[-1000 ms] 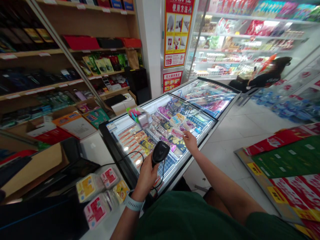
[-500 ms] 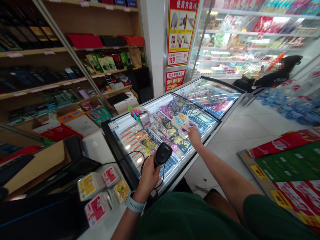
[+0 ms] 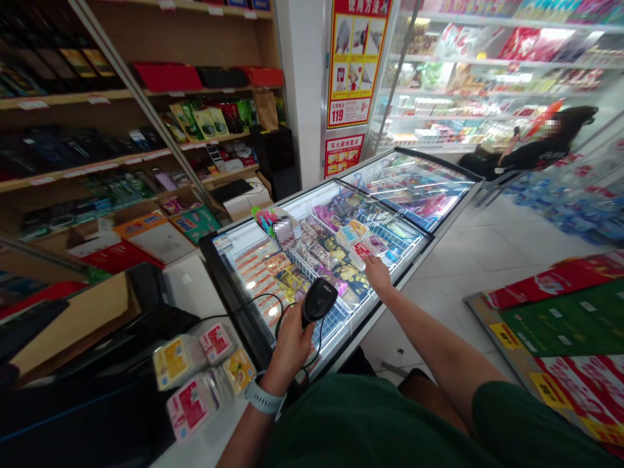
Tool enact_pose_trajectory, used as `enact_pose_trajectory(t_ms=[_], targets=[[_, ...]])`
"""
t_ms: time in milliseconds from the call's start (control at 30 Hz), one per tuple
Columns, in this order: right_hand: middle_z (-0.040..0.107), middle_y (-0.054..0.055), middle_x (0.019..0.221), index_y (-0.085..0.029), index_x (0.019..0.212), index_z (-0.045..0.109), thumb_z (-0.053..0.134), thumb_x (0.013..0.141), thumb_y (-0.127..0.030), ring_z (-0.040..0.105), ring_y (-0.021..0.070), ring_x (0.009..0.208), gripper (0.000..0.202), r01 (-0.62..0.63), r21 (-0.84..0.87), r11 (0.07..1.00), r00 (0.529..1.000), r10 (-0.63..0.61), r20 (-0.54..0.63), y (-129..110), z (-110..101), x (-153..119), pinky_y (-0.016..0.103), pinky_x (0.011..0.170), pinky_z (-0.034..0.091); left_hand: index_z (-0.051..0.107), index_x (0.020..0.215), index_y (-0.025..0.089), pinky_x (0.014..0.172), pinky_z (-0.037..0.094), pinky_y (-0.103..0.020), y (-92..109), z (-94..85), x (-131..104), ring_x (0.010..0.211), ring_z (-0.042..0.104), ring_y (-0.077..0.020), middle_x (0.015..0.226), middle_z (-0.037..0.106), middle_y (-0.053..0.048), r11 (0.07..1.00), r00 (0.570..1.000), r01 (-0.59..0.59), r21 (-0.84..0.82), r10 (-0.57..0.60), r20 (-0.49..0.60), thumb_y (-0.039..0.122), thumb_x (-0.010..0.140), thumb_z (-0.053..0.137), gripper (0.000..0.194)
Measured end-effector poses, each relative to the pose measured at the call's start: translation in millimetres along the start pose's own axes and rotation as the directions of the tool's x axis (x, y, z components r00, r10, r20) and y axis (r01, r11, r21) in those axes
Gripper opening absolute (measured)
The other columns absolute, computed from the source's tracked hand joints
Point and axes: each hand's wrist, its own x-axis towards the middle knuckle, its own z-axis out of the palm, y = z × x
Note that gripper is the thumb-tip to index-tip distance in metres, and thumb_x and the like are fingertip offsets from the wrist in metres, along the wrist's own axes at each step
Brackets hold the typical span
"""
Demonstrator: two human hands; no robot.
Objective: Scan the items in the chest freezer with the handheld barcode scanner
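My left hand is wrapped around the handle of a black barcode scanner, which has a cord trailing from it. Over the glass-topped freezer, my right hand has its fingers closed on the near edge of a clear food box with a red label. Against that box stand others: a blue-labelled box, a yellow-labelled box and a purple-labelled box. Frozen packs and wire baskets show through the glass.
More food boxes are stacked on the white counter to my left. A pixelated item with colourful parts rests on the freezer's far left. Shelves line the left wall. A person in black sits beyond the freezer.
My right hand has drawn slightly back and down. The box at its fingers now lies flatter, with its red label showing beside the other boxes. My left hand keeps the scanner nearly still.
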Motion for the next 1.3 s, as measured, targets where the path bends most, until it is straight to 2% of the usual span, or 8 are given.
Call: enact_pose_trajectory(t_ms=[267,733,1300], targets=[[0.060,0.013,0.114,-0.015,0.117,0.059,0.043,0.088,-0.010,0.048,0.0263,0.105,0.033,-0.003,-0.001,1.000,1.000,0.003,-0.008,-2,0,-2,0.035,0.089,0.041,0.043,0.134,0.018,0.103,0.040,-0.046,-4,0.9,0,0.121,0.053,-0.0273,0.130,0.057,-0.014,1.000,1.000,-0.007,-0.002,0.007,-0.016,0.015,0.082,0.052,0.053],[0.057,0.015,0.123,-0.014,0.125,0.054,0.042,0.088,-0.011,0.046,0.0264,0.113,0.039,-0.023,0.075,0.997,0.998,0.027,-0.052,-6,-2,-11,0.034,0.090,0.043,0.045,0.132,0.017,0.102,0.042,-0.046,0,-0.9,-2,0.119,0.054,-0.0278,0.128,0.058,-0.014,1.000,1.000,-0.008,0.006,0.009,-0.025,0.016,0.081,0.052,0.052],[0.055,0.015,0.128,-0.013,0.125,0.056,0.044,0.088,-0.014,0.046,0.0266,0.115,0.038,0.004,0.089,0.996,0.996,0.004,-0.087,-8,-2,-27,0.036,0.094,0.039,0.043,0.134,0.016,0.101,0.043,-0.043,0,-0.3,-3,0.119,0.055,-0.0258,0.128,0.058,-0.014,0.998,0.999,-0.048,0.027,0.048,-0.025,0.020,0.085,0.050,0.049]])
